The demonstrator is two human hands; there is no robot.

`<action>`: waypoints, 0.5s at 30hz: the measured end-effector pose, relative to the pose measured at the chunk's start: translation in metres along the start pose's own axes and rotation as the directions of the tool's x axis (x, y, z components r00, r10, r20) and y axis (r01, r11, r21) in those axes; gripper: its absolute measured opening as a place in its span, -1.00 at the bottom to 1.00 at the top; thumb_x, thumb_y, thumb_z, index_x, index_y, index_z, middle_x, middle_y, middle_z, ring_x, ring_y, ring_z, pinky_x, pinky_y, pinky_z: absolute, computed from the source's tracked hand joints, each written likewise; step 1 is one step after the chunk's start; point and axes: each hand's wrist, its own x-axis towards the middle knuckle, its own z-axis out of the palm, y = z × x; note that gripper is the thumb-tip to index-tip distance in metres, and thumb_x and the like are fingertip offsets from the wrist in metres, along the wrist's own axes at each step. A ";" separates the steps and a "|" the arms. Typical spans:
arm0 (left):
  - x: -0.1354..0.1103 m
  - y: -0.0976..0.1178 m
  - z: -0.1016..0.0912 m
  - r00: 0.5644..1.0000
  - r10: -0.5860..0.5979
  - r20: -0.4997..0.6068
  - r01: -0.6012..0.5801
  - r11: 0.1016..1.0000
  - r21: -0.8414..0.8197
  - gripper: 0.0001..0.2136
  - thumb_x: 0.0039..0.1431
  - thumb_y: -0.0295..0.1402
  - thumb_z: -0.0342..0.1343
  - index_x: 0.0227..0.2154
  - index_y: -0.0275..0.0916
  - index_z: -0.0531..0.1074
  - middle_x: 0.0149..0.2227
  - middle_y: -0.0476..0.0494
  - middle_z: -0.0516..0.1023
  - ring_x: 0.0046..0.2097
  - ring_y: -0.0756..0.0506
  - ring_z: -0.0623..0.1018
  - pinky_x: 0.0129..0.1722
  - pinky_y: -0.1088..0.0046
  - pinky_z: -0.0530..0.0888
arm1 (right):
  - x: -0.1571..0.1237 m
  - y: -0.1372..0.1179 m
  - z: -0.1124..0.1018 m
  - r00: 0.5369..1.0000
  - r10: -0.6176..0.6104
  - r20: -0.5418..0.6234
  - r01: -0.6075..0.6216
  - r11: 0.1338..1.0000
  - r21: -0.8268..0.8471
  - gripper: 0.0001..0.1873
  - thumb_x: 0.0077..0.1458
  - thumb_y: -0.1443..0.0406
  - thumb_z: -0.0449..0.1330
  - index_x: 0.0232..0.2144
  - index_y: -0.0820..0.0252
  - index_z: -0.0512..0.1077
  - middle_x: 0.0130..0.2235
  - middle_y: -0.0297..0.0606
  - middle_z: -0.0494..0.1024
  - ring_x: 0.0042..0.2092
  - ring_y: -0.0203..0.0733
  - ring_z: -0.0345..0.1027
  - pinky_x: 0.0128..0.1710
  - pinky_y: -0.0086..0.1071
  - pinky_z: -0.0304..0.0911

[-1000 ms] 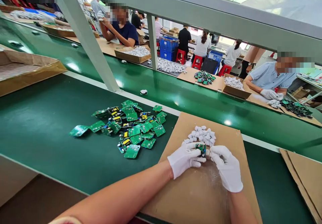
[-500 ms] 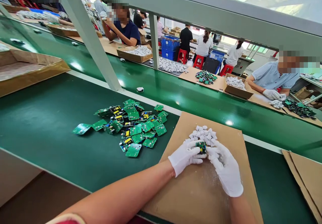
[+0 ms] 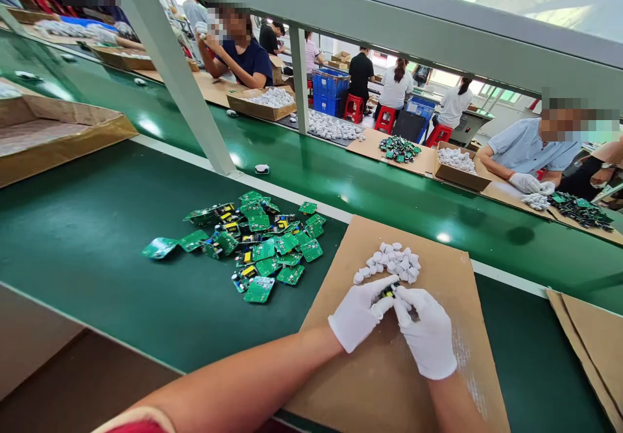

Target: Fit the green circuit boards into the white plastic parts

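Left hand point(image 3: 357, 313) and right hand point(image 3: 427, 335) (both white-gloved) meet fingertip to fingertip, pinching; bare forearms point(image 3: 253, 381) converge.

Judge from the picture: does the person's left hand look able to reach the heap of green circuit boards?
Probably yes: the green circuit boards lie beside the left hand, with only cardboard and bare belt between. But it is pinching a small board with the right hand.

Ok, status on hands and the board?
Left hand, right hand: both grip one circuit board over the cardboard sheet. White plastic pieces heaped just beyond. Nothing blocking the hands.
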 end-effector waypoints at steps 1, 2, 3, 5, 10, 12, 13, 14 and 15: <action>0.000 0.000 0.001 1.000 -0.021 0.004 0.021 1.000 -0.007 -0.62 0.01 -0.38 0.11 -0.04 -0.19 0.43 -0.14 -0.13 0.53 -0.17 -0.13 0.47 -0.06 0.32 0.37 | 0.000 0.000 0.002 1.000 -0.003 -0.005 0.003 1.000 -0.024 -0.81 0.07 0.35 0.11 -0.26 0.13 0.48 -0.37 -0.26 0.53 -0.36 -0.25 0.40 -0.35 -0.38 0.31; 0.000 0.000 0.001 0.999 -0.049 0.020 0.050 0.998 -0.043 -0.60 0.02 -0.36 0.11 -0.02 -0.21 0.41 -0.16 -0.15 0.54 -0.21 -0.12 0.48 -0.12 0.32 0.41 | 0.000 -0.001 0.002 1.000 0.003 -0.005 -0.004 0.999 -0.036 -0.80 0.08 0.35 0.10 -0.25 0.13 0.49 -0.33 -0.24 0.52 -0.32 -0.23 0.41 -0.31 -0.36 0.31; 0.001 0.001 0.000 0.996 -0.074 0.046 0.078 0.992 -0.098 -0.58 0.02 -0.34 0.11 0.00 -0.22 0.39 -0.16 -0.16 0.53 -0.24 -0.11 0.49 -0.18 0.34 0.43 | 0.001 -0.001 0.003 1.000 0.016 0.005 -0.015 0.999 -0.033 -0.79 0.09 0.34 0.10 -0.23 0.12 0.49 -0.28 -0.21 0.51 -0.27 -0.21 0.41 -0.27 -0.34 0.32; 0.004 0.001 -0.001 0.989 -0.105 0.107 0.127 0.965 -0.229 -0.56 0.01 -0.29 0.14 0.01 -0.24 0.37 -0.12 -0.20 0.51 -0.22 -0.11 0.50 -0.25 0.37 0.45 | 0.002 -0.002 0.001 0.998 0.035 0.060 -0.036 0.999 0.016 -0.73 0.09 0.30 0.10 -0.13 0.12 0.46 -0.13 -0.14 0.46 -0.14 -0.15 0.39 -0.21 -0.31 0.33; 0.009 -0.002 -0.006 0.964 -0.165 0.208 0.234 0.897 -0.374 -0.55 -0.03 -0.18 0.18 -0.05 -0.23 0.40 -0.09 -0.25 0.47 -0.17 -0.15 0.52 -0.30 0.41 0.46 | 0.003 0.000 -0.001 0.997 0.060 0.046 -0.065 0.992 0.107 -0.61 0.10 0.30 0.09 0.02 0.14 0.31 -0.05 -0.11 0.45 -0.04 -0.10 0.34 -0.20 -0.26 0.37; 0.008 -0.003 -0.006 0.961 -0.178 0.213 0.251 0.885 -0.392 -0.54 -0.03 -0.19 0.19 -0.03 -0.21 0.38 -0.08 -0.24 0.46 -0.20 -0.13 0.53 -0.29 0.41 0.46 | 0.003 0.002 0.002 0.999 0.001 -0.037 0.002 0.997 0.077 -0.75 0.10 0.32 0.11 -0.13 0.11 0.41 -0.12 -0.16 0.49 -0.08 -0.13 0.35 -0.15 -0.22 0.34; 0.007 -0.002 -0.005 0.962 -0.180 0.206 0.250 0.885 -0.392 -0.54 -0.02 -0.19 0.18 -0.03 -0.21 0.37 -0.10 -0.23 0.47 -0.21 -0.11 0.53 -0.29 0.41 0.46 | 0.003 0.003 0.003 0.997 -0.037 -0.063 0.040 0.998 0.055 -0.79 0.08 0.33 0.12 -0.19 0.10 0.43 -0.14 -0.18 0.49 -0.08 -0.14 0.35 -0.13 -0.21 0.33; 0.006 0.000 -0.004 0.964 -0.178 0.197 0.243 0.892 -0.381 -0.55 -0.01 -0.19 0.17 -0.04 -0.22 0.38 -0.14 -0.22 0.48 -0.24 -0.11 0.52 -0.29 0.39 0.46 | 0.003 0.004 0.004 0.995 -0.064 -0.079 0.067 0.997 0.030 -0.80 0.07 0.34 0.14 -0.21 0.09 0.44 -0.15 -0.19 0.49 -0.09 -0.14 0.35 -0.11 -0.21 0.32; 0.006 0.002 -0.002 0.968 -0.169 0.185 0.227 0.906 -0.357 -0.57 -0.01 -0.19 0.17 -0.06 -0.24 0.39 -0.18 -0.21 0.50 -0.26 -0.10 0.52 -0.30 0.39 0.46 | 0.003 0.004 0.005 0.993 -0.080 -0.090 0.081 0.997 0.005 -0.79 0.05 0.36 0.15 -0.22 0.08 0.44 -0.15 -0.20 0.49 -0.09 -0.14 0.34 -0.11 -0.20 0.32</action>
